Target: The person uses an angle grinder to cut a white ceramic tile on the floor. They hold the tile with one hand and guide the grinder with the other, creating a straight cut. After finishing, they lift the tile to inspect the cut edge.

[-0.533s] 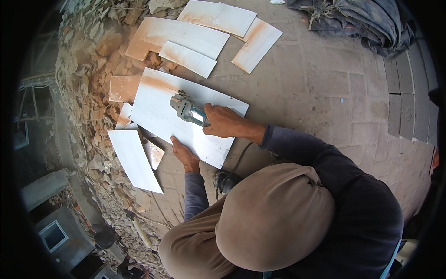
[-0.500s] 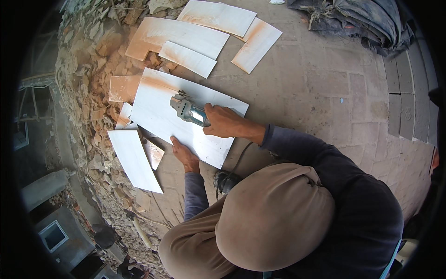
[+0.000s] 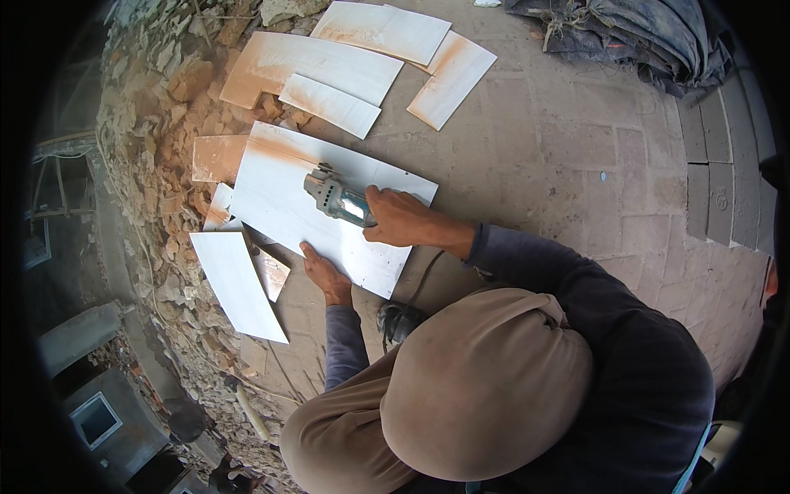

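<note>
A large white tile [image 3: 271, 193] lies in front of me, with orange dust spread along its upper left part. My right hand [image 3: 403, 218] is wrapped round the body of a teal and grey angle grinder [image 3: 341, 203]. The grinder's head points left and rests at the tile's upper half, at the end of a thin line through the dust. Its disc is mostly hidden. My left hand [image 3: 327, 276] grips the tile's near edge, thumb on top and the other fingers out of sight below. A dark cord [image 3: 429, 276] runs from beneath the tile toward my shoe [image 3: 399, 321].
Several cut, dusty white tiles [image 3: 329, 66] lie beyond the big one. Another white tile strip [image 3: 239, 284] lies at the left, beside rubble [image 3: 177, 156] that drops off toward buildings below. Dark sheeting [image 3: 617, 37] and grey blocks [image 3: 720, 198] are at the right on the brick floor [image 3: 576, 156].
The grinder and my right hand have shifted very slightly to the right over the tile. My left hand keeps its place on the edge.
</note>
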A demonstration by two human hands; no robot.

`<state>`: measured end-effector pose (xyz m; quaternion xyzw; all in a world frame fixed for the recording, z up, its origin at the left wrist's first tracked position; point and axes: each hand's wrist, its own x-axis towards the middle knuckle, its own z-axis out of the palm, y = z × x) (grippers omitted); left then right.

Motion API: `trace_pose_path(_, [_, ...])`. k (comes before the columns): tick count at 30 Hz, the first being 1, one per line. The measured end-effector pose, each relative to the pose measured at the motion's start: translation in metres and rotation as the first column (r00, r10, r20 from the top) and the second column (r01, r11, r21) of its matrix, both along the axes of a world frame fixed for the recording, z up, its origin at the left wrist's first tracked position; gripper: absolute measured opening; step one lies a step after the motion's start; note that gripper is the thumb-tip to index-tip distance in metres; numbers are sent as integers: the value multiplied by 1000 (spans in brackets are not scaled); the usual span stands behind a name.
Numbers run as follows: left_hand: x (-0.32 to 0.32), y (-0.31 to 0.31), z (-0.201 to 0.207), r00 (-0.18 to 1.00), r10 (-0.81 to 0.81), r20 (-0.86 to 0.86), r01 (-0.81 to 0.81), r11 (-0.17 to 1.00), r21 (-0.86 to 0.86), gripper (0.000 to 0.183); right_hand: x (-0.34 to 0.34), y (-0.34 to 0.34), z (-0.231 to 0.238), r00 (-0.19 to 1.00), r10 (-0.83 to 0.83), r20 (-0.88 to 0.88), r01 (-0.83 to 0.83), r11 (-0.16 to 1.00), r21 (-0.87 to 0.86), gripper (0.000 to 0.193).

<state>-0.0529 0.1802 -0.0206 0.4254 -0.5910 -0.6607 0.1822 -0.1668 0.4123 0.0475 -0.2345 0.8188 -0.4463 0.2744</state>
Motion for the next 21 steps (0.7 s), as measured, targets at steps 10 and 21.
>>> trace_pose_path(10, [2,-7,-8,1000,-12,-9,12,1000,7,64,6,7,-3,1000,0,-17,0,1000,-6,55])
trace_pose_path(21, [1,0,-1,1000,-6,-21,6,1000,11,64,11,16,2,999,-25,-30,25,1000,1,53])
